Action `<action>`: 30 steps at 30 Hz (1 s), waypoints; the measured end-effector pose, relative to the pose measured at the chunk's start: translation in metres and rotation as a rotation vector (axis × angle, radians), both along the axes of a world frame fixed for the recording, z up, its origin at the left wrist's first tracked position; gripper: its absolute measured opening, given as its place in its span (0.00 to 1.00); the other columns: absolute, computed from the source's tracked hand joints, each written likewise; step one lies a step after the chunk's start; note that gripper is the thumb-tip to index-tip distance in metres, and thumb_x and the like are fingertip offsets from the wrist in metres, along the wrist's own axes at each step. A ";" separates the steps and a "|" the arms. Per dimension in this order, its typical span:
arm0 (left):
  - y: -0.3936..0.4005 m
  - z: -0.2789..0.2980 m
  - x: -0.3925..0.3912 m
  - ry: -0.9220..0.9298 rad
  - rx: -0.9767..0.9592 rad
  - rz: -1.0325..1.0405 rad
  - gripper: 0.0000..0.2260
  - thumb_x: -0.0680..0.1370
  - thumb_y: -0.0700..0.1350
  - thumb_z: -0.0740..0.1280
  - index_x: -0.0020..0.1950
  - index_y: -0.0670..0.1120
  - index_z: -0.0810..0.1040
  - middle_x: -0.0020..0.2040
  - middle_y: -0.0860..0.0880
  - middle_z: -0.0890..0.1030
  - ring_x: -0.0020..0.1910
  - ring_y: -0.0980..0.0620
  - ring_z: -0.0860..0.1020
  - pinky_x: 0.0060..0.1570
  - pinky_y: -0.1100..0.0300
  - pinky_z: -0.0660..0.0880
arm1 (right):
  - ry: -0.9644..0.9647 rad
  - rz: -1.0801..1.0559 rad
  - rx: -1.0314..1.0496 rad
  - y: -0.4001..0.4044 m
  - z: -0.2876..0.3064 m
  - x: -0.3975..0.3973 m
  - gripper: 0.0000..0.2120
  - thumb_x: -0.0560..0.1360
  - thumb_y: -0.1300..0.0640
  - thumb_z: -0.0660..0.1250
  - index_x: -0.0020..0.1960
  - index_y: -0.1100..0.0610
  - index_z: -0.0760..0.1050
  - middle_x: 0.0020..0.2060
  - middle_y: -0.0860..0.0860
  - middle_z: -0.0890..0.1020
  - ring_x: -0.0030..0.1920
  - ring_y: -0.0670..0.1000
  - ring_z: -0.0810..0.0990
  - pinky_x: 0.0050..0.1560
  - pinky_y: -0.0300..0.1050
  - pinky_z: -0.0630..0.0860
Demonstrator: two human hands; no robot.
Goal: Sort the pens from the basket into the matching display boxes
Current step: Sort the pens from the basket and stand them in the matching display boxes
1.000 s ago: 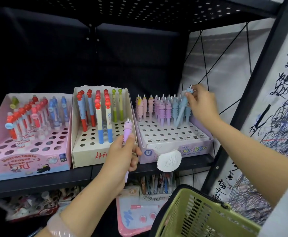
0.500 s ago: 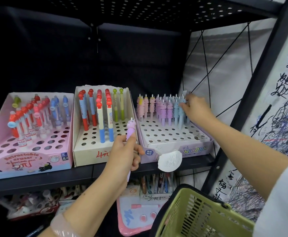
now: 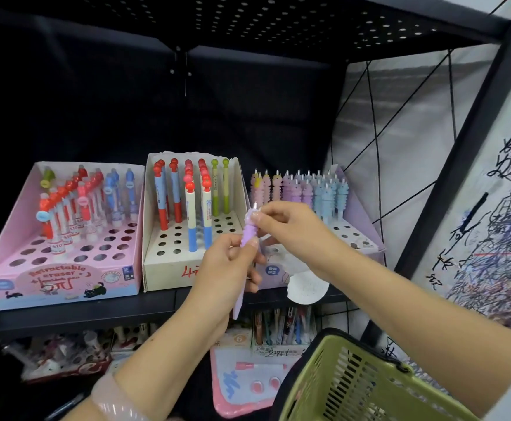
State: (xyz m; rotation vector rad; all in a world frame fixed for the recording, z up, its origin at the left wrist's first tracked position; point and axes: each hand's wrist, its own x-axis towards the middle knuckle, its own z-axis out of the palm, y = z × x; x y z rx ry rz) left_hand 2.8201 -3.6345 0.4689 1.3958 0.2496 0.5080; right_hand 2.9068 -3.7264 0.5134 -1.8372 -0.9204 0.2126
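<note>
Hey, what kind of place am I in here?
Probably a stationery shop: cardboard display boxes of pens with handwritten prices, a black retail shelf, and a green shopping basket.

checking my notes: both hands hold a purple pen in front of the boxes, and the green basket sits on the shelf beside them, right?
Not quite: the head view shows the green basket below the shelf, bottom right. Both hands do hold the purple pen.

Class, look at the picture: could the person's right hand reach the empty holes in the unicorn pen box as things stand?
Probably yes. The right hand pinches the top of the purple pen just in front of the unicorn box, and nothing stands between it and the empty front holes.
</note>
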 end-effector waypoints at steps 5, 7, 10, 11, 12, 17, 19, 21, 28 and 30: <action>0.009 0.000 -0.006 0.021 0.159 0.011 0.07 0.78 0.51 0.63 0.54 0.61 0.70 0.51 0.61 0.79 0.50 0.64 0.76 0.43 0.73 0.70 | -0.111 -0.182 0.197 0.000 0.027 0.019 0.07 0.79 0.59 0.59 0.45 0.55 0.75 0.37 0.49 0.82 0.36 0.43 0.81 0.36 0.37 0.78; 0.014 0.001 -0.008 0.001 0.243 -0.005 0.10 0.78 0.48 0.63 0.56 0.61 0.69 0.57 0.62 0.75 0.55 0.67 0.73 0.48 0.76 0.68 | -0.245 -0.353 0.251 -0.007 0.040 0.036 0.07 0.80 0.57 0.58 0.49 0.59 0.72 0.39 0.56 0.82 0.39 0.51 0.82 0.40 0.46 0.81; 0.020 0.000 -0.008 -0.029 0.432 0.006 0.14 0.77 0.46 0.64 0.60 0.60 0.68 0.62 0.60 0.72 0.63 0.63 0.69 0.64 0.64 0.64 | -0.448 -0.509 0.143 -0.017 0.046 0.061 0.09 0.80 0.53 0.57 0.51 0.58 0.70 0.40 0.57 0.82 0.42 0.57 0.82 0.44 0.52 0.79; 0.023 -0.001 -0.008 -0.031 0.474 0.006 0.15 0.77 0.46 0.64 0.60 0.60 0.68 0.61 0.61 0.71 0.64 0.62 0.68 0.65 0.62 0.63 | -0.481 -0.527 0.089 -0.019 0.044 0.067 0.09 0.81 0.52 0.57 0.52 0.58 0.70 0.40 0.57 0.81 0.42 0.58 0.82 0.44 0.52 0.78; 0.025 -0.003 -0.007 -0.028 0.508 0.005 0.15 0.77 0.46 0.64 0.60 0.61 0.68 0.61 0.63 0.71 0.65 0.62 0.67 0.66 0.62 0.62 | -0.512 -0.542 0.020 -0.020 0.039 0.072 0.11 0.81 0.52 0.57 0.53 0.59 0.70 0.41 0.58 0.81 0.43 0.59 0.81 0.45 0.53 0.77; 0.033 -0.012 -0.008 -0.010 0.619 -0.015 0.15 0.77 0.48 0.64 0.59 0.64 0.67 0.57 0.68 0.69 0.65 0.62 0.67 0.64 0.65 0.61 | -0.607 -0.614 -0.146 -0.022 0.025 0.087 0.13 0.81 0.53 0.55 0.57 0.61 0.70 0.45 0.61 0.80 0.45 0.61 0.78 0.43 0.49 0.73; 0.035 -0.014 -0.009 -0.009 0.628 -0.016 0.15 0.76 0.49 0.64 0.57 0.66 0.67 0.57 0.68 0.70 0.64 0.63 0.68 0.63 0.65 0.61 | -0.601 -0.613 -0.156 -0.023 0.027 0.089 0.13 0.81 0.52 0.55 0.57 0.61 0.70 0.45 0.61 0.80 0.44 0.61 0.78 0.43 0.50 0.75; 0.036 -0.014 -0.009 -0.009 0.633 -0.020 0.15 0.76 0.50 0.64 0.55 0.69 0.66 0.57 0.68 0.70 0.63 0.64 0.68 0.63 0.65 0.62 | -0.610 -0.591 -0.192 -0.023 0.027 0.090 0.13 0.81 0.52 0.56 0.57 0.62 0.70 0.44 0.61 0.80 0.44 0.61 0.78 0.45 0.53 0.76; 0.032 -0.015 -0.010 0.002 0.646 -0.028 0.16 0.76 0.48 0.64 0.59 0.65 0.67 0.58 0.66 0.71 0.63 0.66 0.68 0.62 0.68 0.61 | -0.576 -0.578 -0.298 -0.016 0.022 0.092 0.14 0.81 0.54 0.56 0.57 0.64 0.70 0.40 0.62 0.79 0.45 0.61 0.77 0.45 0.50 0.74; 0.028 -0.015 -0.011 -0.002 0.650 -0.034 0.16 0.76 0.48 0.64 0.60 0.64 0.67 0.60 0.64 0.72 0.63 0.65 0.68 0.63 0.66 0.62 | -0.516 -0.540 -0.390 -0.013 0.021 0.096 0.12 0.80 0.56 0.56 0.56 0.65 0.70 0.40 0.61 0.80 0.44 0.60 0.79 0.45 0.51 0.76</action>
